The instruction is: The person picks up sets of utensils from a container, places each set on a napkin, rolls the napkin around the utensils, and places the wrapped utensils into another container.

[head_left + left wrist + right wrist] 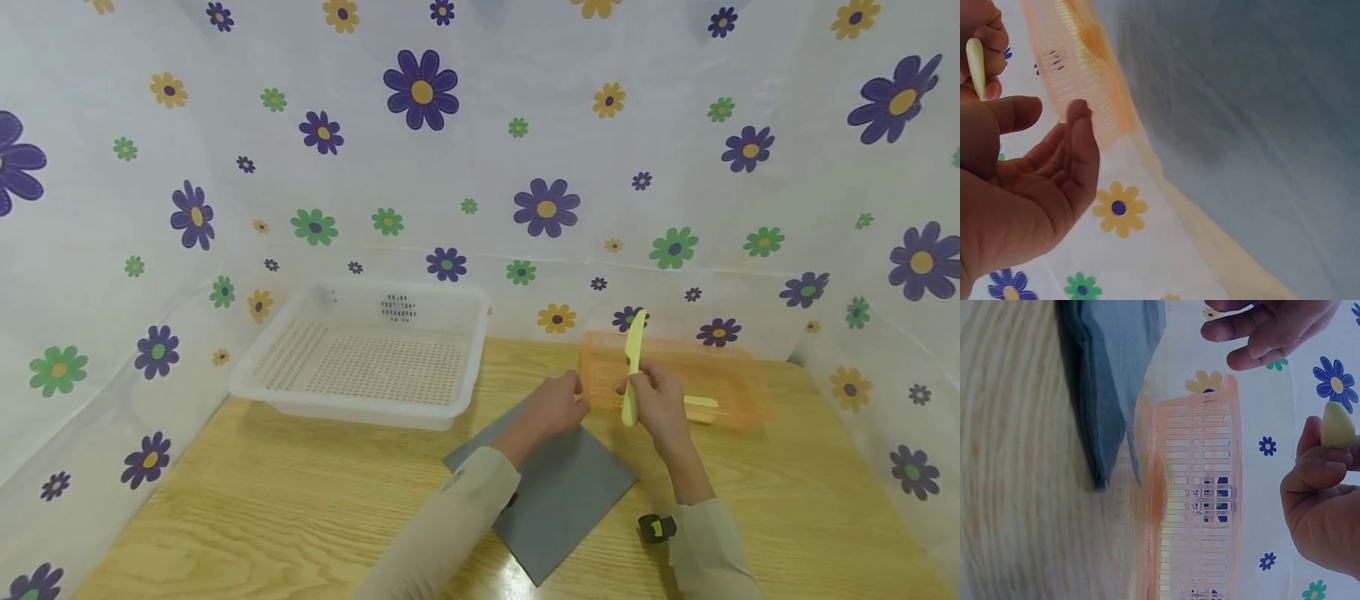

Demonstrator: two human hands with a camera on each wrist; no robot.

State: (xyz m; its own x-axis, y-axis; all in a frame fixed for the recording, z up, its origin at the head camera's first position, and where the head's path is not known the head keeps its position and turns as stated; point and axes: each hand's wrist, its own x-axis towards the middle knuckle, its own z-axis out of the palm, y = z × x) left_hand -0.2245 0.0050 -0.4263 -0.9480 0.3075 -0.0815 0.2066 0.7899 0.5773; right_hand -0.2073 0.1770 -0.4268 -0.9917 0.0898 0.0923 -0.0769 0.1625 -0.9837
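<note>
My right hand (662, 410) grips a pale yellow knife (634, 342), held upright above the near left part of an orange slotted basket (723, 360). In the right wrist view the rounded end of the knife (1337, 428) pokes out of the curled fingers. My left hand (553, 407) hovers over the far part of a folded grey cloth (573, 492), beside the basket's left end. In the left wrist view its fingers (1082, 140) are loosely bent, thumb apart, with nothing between them. Inside the basket lies another yellow piece (701, 402); its kind is unclear.
A large white perforated basket (468, 367) stands at the back left of the wooden table (300, 492). Flower-patterned sheeting (480, 158) rises behind and on both sides. A small black device (656, 528) sits by the right wrist.
</note>
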